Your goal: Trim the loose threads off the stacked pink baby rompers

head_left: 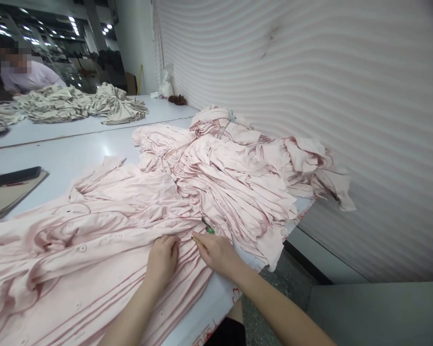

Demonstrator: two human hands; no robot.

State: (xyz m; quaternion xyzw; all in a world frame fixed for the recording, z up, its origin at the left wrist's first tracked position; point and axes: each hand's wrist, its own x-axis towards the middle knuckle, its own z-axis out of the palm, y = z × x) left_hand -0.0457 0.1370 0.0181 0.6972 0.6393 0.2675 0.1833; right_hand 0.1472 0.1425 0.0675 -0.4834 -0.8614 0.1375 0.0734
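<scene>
Pink button-front shirts (104,240) lie layered across the table under both my hands. My left hand (163,257) is closed, its fingertips pinching the pink cloth near the edge of the pile. Close to its right, my right hand (216,252) is closed too, its fingers curled low over the same cloth. A small tan thing with a dark tip (193,238) shows at its fingertips, too small to name. Just beyond the right knuckles is a small green-handled tool with a dark point (208,227), resembling thread snips.
More pink garments (234,178) are heaped ahead, one bundle tied with a grey strip (228,122). A phone (13,178) rests on brown card (7,197) at left. Grey-green garments (79,103) and a person (32,77) are across the table. A rippled pale sheet (310,86) hangs at right.
</scene>
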